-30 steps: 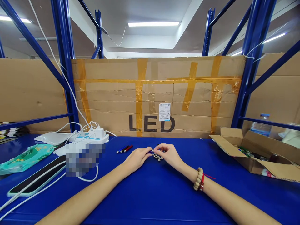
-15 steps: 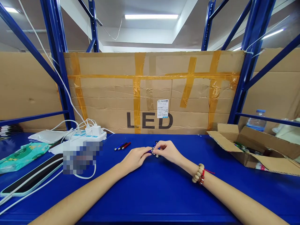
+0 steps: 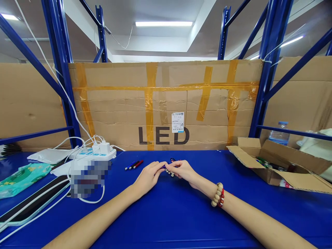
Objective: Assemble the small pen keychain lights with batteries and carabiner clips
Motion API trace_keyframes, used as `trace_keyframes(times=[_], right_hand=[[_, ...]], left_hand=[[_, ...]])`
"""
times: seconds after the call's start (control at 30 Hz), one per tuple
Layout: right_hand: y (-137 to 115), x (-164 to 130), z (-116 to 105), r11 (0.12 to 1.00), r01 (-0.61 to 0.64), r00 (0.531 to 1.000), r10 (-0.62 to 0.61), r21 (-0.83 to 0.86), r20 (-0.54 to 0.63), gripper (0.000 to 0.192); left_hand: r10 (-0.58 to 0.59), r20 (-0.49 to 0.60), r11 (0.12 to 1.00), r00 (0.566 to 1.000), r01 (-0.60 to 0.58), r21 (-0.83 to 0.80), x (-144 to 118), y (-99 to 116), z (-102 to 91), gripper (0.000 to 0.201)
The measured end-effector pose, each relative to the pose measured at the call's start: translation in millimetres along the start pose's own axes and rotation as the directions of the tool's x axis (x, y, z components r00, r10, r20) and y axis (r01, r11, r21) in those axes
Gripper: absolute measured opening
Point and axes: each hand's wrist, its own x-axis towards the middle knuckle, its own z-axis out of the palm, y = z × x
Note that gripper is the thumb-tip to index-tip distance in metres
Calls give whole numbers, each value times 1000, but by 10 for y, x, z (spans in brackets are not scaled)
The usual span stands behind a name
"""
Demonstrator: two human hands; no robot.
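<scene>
Both hands pinch one small blue pen-like piece, left hand and right hand closed on it over the button cells, three finished-looking pens lying aside, assembly seemingly midway

Pixelated patch beside power strip

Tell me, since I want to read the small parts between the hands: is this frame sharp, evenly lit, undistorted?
Head view: bright, even ceiling light, soft shadows under the left hand and right hand; the small parts are too tiny to resolve; wide-angle lens bows the rack posts; a pixelated patch hides something beside the power strip.
</scene>
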Motion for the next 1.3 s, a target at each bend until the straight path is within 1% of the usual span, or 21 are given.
trace_keyframes(times=[0.1, 0.17, 0.23, 0.27, 0.3, 0.33, 0.4, 0.43, 0.47, 0.5, 0.63, 0.7, 0.77, 0.83, 0.9, 0.97, 1.03, 1.13, 1.2, 1.27, 1.3], right_hand=[[25, 17, 21, 1000, -12, 1000, 12, 9, -2, 41], [54, 38, 27, 999, 34, 999, -34, -28, 3, 41], [80, 56, 22, 987, 101, 995, -102, -123, -2, 39], [86, 60, 14, 969, 138, 989, -144, -204, -16, 37], [85, 59, 3, 934, 180, 979, -199, -309, -32, 34], [77, 53, -12, 874, 231, 962, -270, -428, -33, 30], [43, 29, -47, 695, 336, 906, -424, -635, 15, 22], [22, 15, -66, 610, 382, 873, -484, -694, 56, 20], [1, 1, -83, 547, 412, 845, -528, -729, 82, 20], [-16, -9, -98, 503, 432, 822, -560, -749, 99, 20], [-26, -17, -129, 385, 485, 741, -657, -785, 135, 19], [-10, -9, -134, 337, 515, 700, -696, -788, 159, 22], [-2, -6, -140, 310, 527, 678, -715, -791, 172, 25], [-9, -15, -154, 286, 537, 679, -705, -793, 205, 25], [-24, -30, -176, 242, 567, 684, -670, -787, 287, 26], [-30, -43, -200, 179, 607, 673, -633, -774, 382, 28], [-21, -44, -221, 114, 641, 642, -621, -759, 450, 28], [8, -28, -240, 4, 667, 576, -637, -745, 512, 28], [17, -17, -242, -71, 665, 540, -642, -743, 544, 27], [9, -14, -237, -120, 652, 530, -635, -749, 563, 26], [-1, -16, -233, -132, 643, 536, -626, -754, 566, 26]], left_hand=[[-26, 34, 999, 999, 25, 20, 16, 5, 3, 25], [-47, 72, 997, 996, 43, 62, 32, 14, 3, 25], [-77, 106, 992, 991, 66, 104, 48, 25, -2, 26], [-94, 114, 990, 989, 80, 117, 56, 28, -5, 26], [-111, 117, 988, 987, 96, 124, 62, 30, -9, 26], [-128, 116, 986, 985, 113, 124, 66, 28, -13, 25], [-153, 107, 983, 982, 140, 117, 69, 16, -19, 25], [-160, 101, 982, 982, 148, 114, 68, 7, -21, 25], [-164, 98, 982, 982, 152, 112, 67, -3, -22, 24], [-164, 95, 982, 982, 153, 112, 65, -12, -23, 24], [-136, 113, 988, 984, 127, 88, 56, -25, -23, 24], [-108, 128, 993, 986, 102, 54, 51, -14, -26, 23], [-73, 146, 997, 987, 72, 13, 45, 5, -35, 22], [-46, 169, 999, 985, 49, -15, 36, 27, -48, 21], [-31, 195, 999, 980, 35, -20, 26, 44, -62, 21], [-28, 213, 999, 977, 34, -26, 14, 55, -74, 20], [-34, 221, 998, 975, 45, -47, 4, 61, -80, 19], [-55, 213, 991, 976, 79, -105, -6, 73, -82, 17], [-69, 205, 984, 976, 101, -149, -7, 87, -84, 15], [-88, 203, 974, 975, 127, -187, -4, 103, -87, 12], [-99, 201, 969, 975, 140, -202, -2, 110, -88, 10]])
